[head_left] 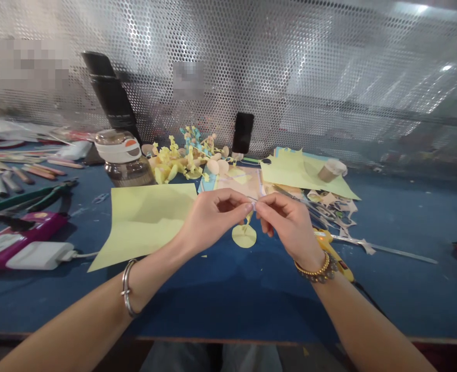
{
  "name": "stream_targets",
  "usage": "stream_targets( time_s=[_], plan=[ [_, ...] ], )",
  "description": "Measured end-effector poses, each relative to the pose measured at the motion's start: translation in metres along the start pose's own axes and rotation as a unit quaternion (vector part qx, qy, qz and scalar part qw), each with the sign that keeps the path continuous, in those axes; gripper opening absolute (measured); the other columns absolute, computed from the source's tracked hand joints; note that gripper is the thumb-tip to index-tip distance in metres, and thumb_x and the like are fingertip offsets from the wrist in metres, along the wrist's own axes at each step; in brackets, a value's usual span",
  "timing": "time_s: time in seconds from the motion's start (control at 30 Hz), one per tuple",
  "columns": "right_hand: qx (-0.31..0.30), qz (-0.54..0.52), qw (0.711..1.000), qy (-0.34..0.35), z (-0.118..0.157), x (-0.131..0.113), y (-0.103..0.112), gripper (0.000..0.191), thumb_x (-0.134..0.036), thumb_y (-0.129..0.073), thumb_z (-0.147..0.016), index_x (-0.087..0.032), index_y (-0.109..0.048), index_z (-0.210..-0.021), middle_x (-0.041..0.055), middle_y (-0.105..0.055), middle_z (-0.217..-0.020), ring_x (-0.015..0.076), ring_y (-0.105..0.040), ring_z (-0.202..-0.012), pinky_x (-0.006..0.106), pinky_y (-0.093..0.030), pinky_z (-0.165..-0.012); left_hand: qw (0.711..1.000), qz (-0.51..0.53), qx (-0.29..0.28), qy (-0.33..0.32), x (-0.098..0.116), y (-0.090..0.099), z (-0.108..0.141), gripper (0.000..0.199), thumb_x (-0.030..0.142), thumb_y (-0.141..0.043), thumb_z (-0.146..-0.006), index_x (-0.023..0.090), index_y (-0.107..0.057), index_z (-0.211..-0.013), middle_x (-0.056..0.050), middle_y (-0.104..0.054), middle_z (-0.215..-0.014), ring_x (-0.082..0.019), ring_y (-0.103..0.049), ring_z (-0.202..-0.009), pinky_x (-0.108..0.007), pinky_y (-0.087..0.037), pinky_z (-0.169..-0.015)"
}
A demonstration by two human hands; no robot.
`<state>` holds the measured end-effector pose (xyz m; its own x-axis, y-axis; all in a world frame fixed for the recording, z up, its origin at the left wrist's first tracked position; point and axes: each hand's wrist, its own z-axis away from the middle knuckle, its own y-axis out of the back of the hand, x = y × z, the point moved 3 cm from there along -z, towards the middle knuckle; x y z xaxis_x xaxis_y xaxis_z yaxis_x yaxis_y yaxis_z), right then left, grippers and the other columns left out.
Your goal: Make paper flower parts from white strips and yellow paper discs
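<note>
My left hand (216,212) and my right hand (286,222) meet over the middle of the table, thumbs and fingers pinched together. Between the fingertips is a small pale piece (254,205), mostly covered, so its kind cannot be made out. Just below the fingers a yellow paper disc (244,236) lies on the blue table, with a narrow twisted yellow paper strip (248,217) rising from it towards my hands. Beside my left forearm lies a yellow paper sheet (147,212). A yellow glue gun (340,263) is partly hidden behind my right wrist.
Yellow, blue and peach paper cut-outs (182,157) pile up behind my hands. A jar (125,160), a black bottle (110,93) and a phone (243,133) stand further back. Paper scraps (335,212) lie right; a purple power strip (23,237) and pliers (46,196) lie left.
</note>
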<state>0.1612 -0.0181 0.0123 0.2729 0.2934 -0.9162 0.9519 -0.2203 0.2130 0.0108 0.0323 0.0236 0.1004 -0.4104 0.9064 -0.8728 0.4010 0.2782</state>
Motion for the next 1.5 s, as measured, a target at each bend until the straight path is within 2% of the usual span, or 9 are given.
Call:
stream_targets(
  time_s=[0.27, 0.43, 0.7, 1.0, 1.3, 1.5],
  plan=[
    [-0.004, -0.006, 1.000, 0.016, 0.000, -0.001, 0.001, 0.017, -0.030, -0.062, -0.085, -0.017, -0.063, -0.073, -0.0040, -0.055, -0.053, 0.0068, -0.047, -0.043, 0.020, -0.040, -0.042, 0.999, 0.026, 0.008, 0.043, 0.000, 0.000, 0.000, 0.017, 0.032, -0.066, -0.080, 0.017, -0.069, -0.074, 0.001, -0.065, -0.057, -0.010, -0.060, -0.054, -0.020, -0.048, -0.053],
    [-0.005, -0.015, 1.000, 0.010, -0.001, 0.002, 0.001, 0.016, -0.031, -0.063, -0.083, -0.018, -0.065, -0.075, -0.0040, -0.055, -0.053, 0.0072, -0.047, -0.042, 0.021, -0.039, -0.041, 0.998, 0.053, 0.019, 0.041, -0.002, 0.000, 0.000, 0.017, 0.032, -0.067, -0.079, 0.017, -0.069, -0.073, 0.002, -0.064, -0.055, -0.010, -0.059, -0.054, -0.021, -0.048, -0.055],
    [-0.007, -0.012, 1.000, 0.008, -0.002, 0.001, 0.001, 0.016, -0.028, -0.063, -0.083, -0.018, -0.063, -0.071, -0.0045, -0.055, -0.053, 0.0062, -0.046, -0.042, 0.020, -0.039, -0.041, 0.999, 0.022, 0.013, 0.033, 0.001, 0.000, 0.001, 0.017, 0.033, -0.066, -0.080, 0.016, -0.069, -0.075, 0.001, -0.064, -0.057, -0.011, -0.060, -0.055, -0.021, -0.048, -0.055],
    [-0.010, -0.030, 0.999, -0.008, -0.001, 0.001, 0.001, 0.017, -0.030, -0.064, -0.082, -0.018, -0.062, -0.070, -0.0046, -0.055, -0.052, 0.0059, -0.046, -0.041, 0.019, -0.038, -0.041, 0.998, 0.034, 0.037, -0.027, -0.001, 0.000, 0.003, 0.013, 0.029, -0.067, -0.080, 0.016, -0.066, -0.082, -0.001, -0.066, -0.070, -0.010, -0.061, -0.057, -0.021, -0.050, -0.055],
    [0.000, -0.063, 0.998, -0.007, -0.002, 0.006, 0.003, 0.018, -0.032, -0.064, -0.083, -0.019, -0.063, -0.070, -0.0048, -0.054, -0.048, 0.0070, -0.045, -0.040, 0.020, -0.036, -0.039, 0.992, -0.027, 0.068, -0.101, 0.000, -0.002, 0.007, 0.017, 0.024, -0.069, -0.077, 0.018, -0.069, -0.093, -0.002, -0.069, -0.078, -0.012, -0.063, -0.066, -0.023, -0.054, -0.062],
    [-0.009, -0.083, 0.996, -0.009, -0.002, 0.008, 0.002, 0.018, -0.033, -0.065, -0.082, -0.020, -0.063, -0.070, -0.0054, -0.053, -0.047, 0.0072, -0.045, -0.040, 0.020, -0.036, -0.039, 0.981, -0.072, 0.097, -0.150, -0.002, -0.001, 0.008, 0.013, 0.019, -0.067, -0.078, 0.020, -0.070, -0.090, -0.002, -0.068, -0.079, -0.011, -0.063, -0.067, -0.025, -0.054, -0.068]
  ],
)
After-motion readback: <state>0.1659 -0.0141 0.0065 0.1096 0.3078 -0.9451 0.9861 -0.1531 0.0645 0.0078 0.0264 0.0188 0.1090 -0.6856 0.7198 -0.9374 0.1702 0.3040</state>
